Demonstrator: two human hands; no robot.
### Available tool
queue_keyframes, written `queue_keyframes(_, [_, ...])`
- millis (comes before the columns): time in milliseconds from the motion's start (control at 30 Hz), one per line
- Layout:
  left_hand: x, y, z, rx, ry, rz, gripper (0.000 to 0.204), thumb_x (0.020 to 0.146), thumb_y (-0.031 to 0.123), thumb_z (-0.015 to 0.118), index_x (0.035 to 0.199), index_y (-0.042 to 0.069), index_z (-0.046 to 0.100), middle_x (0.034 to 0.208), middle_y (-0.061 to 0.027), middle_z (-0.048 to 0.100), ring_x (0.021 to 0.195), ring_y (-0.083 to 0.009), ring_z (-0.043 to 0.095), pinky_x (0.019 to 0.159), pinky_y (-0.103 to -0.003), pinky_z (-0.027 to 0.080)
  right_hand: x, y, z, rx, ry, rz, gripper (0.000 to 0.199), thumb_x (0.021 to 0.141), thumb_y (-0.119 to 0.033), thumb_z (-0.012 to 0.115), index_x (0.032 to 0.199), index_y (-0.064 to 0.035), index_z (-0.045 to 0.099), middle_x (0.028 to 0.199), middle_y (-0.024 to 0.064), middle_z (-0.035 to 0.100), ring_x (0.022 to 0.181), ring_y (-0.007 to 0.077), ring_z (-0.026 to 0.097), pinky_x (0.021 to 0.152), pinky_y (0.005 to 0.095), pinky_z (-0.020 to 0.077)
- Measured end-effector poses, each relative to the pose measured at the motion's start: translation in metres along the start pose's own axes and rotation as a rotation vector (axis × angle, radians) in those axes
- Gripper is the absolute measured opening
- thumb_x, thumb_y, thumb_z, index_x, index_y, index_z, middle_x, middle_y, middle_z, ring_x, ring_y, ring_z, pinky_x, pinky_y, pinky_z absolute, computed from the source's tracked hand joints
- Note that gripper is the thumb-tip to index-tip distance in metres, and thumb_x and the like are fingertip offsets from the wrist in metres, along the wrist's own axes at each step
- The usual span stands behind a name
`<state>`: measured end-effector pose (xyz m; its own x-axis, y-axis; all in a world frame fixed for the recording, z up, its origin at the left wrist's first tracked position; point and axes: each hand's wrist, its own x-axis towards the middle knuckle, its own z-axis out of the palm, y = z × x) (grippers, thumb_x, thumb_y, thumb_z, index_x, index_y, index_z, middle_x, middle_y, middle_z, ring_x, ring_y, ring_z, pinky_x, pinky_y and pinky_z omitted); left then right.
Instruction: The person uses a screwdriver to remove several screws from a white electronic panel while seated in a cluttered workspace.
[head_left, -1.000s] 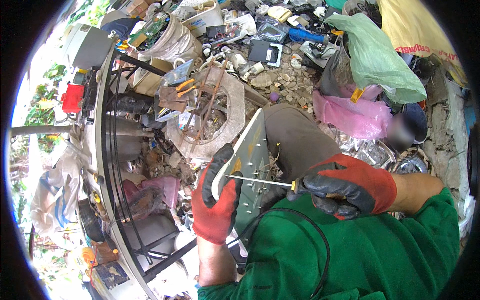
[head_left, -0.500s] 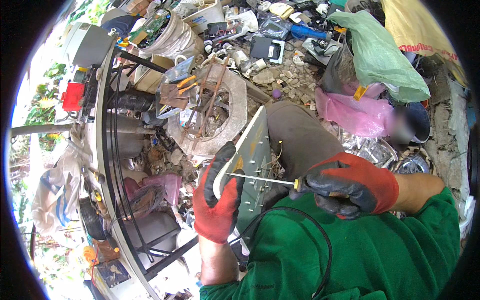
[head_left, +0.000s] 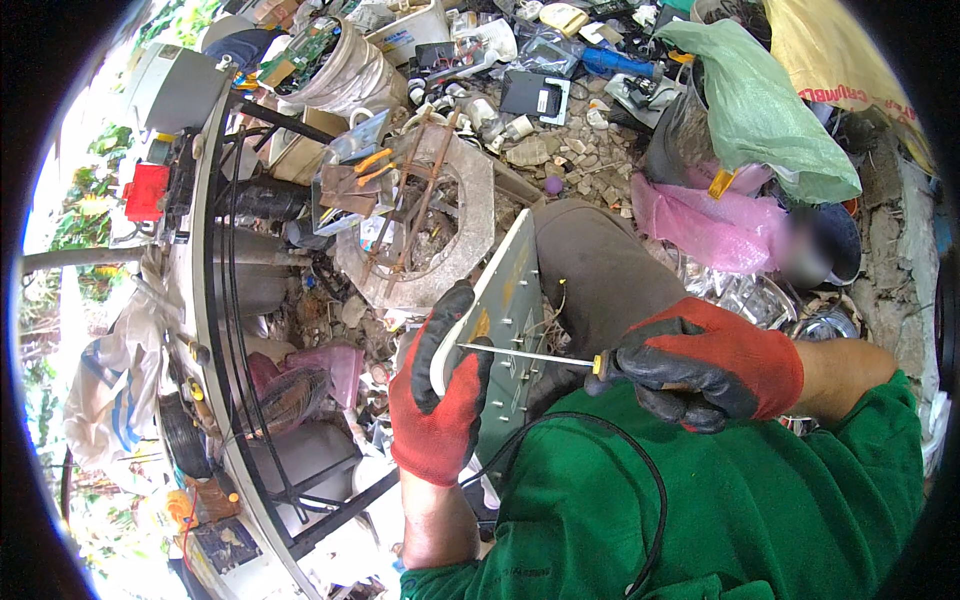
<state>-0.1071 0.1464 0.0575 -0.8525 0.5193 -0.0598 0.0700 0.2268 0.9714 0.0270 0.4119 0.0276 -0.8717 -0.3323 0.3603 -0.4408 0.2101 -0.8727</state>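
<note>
A flat grey-green panel (head_left: pixel 508 390) with a white rim and rows of small metal pins stands on edge against my leg. My left hand (head_left: pixel 440 395), in a red and black glove, grips the panel's white edge between thumb and fingers. My right hand (head_left: pixel 705 365), gloved alike, is closed round the handle of a screwdriver (head_left: pixel 535 356). Its long thin shaft points left across the panel's pinned face, and the tip lies near my left thumb. Whether the tip touches a pin, I cannot tell. A black cable (head_left: pixel 640 455) loops over my green shirt.
Ahead lies an octagonal concrete ring (head_left: pixel 470 235) with rusty rods and orange-handled pliers (head_left: pixel 373 165) on it. A metal frame (head_left: pixel 222 330) runs along the left. A green sack (head_left: pixel 770 120) and pink bubble wrap (head_left: pixel 700 225) are at right. Scrap parts cover the ground beyond.
Both hands and the screwdriver have shifted very slightly to the right. The left hand's hold on the panel and the right hand's grip on the screwdriver stay the same.
</note>
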Motion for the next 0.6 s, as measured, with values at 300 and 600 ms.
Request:
queue_keyframes(300, [0.003, -0.001, -0.003, 0.114, -0.022, 0.069, 0.047, 0.093, 0.004, 0.061, 0.138, -0.006, 0.054, 0.133, -0.0169, 0.063, 0.121, -0.0208, 0.059, 0.106, -0.034, 0.043, 0.010, -0.015, -0.009, 0.898, -0.062, 0.605, 0.040, 0.098, -0.017, 0.058, 0.134, 0.0012, 0.055, 0.066, -0.0024, 0.054, 0.051, 0.0093, 0.050, 0.049, 0.0268, 0.0418])
queue_keyframes(600, [0.000, 0.003, -0.001, 0.136, -0.016, 0.005, 0.048, 0.092, 0.004, 0.062, 0.139, -0.006, 0.054, 0.131, -0.0178, 0.065, 0.119, -0.0202, 0.061, 0.104, -0.033, 0.044, 0.014, 0.004, -0.014, 0.350, -0.091, 0.174, 0.031, 0.098, -0.012, 0.058, 0.127, -0.0017, 0.060, 0.073, 0.0039, 0.060, 0.052, 0.0118, 0.055, 0.048, 0.0283, 0.0439])
